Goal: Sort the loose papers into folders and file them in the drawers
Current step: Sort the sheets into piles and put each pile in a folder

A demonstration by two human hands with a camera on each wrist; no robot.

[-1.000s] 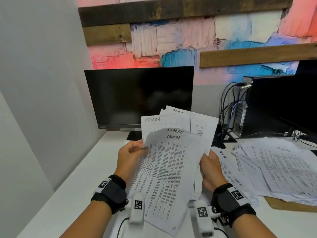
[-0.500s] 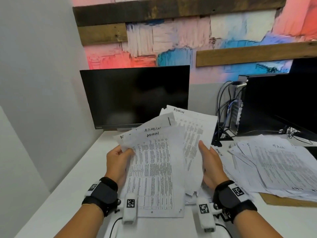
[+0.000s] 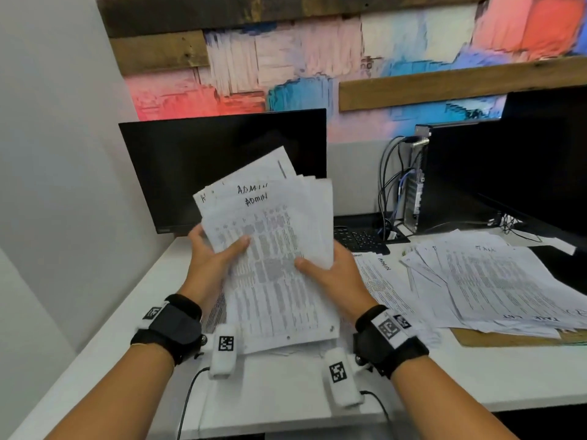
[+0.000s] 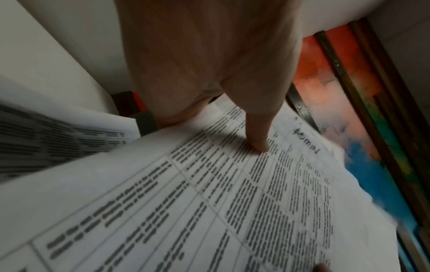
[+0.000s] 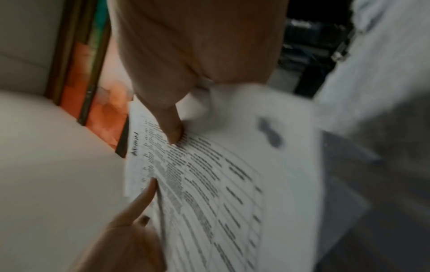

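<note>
A stack of printed sheets marked ADMIN stands tilted above the white desk, held between both hands. My left hand grips its left edge, thumb on the front sheet and fingers behind. My right hand grips the right edge the same way. The left wrist view shows the left thumb pressed on the ADMIN stack. In the right wrist view the right thumb lies on the blurred ADMIN stack. More ADMIN sheets lie flat on the desk just right of my hands.
A wide spread of loose papers covers the desk's right side, over a brown board. A dark monitor stands behind the stack. A keyboard, cables and a black computer case sit at the back right.
The fanned ADMIN sheets have been drawn together into one stack. Both hands moved in onto its side edges and raised it more upright.
</note>
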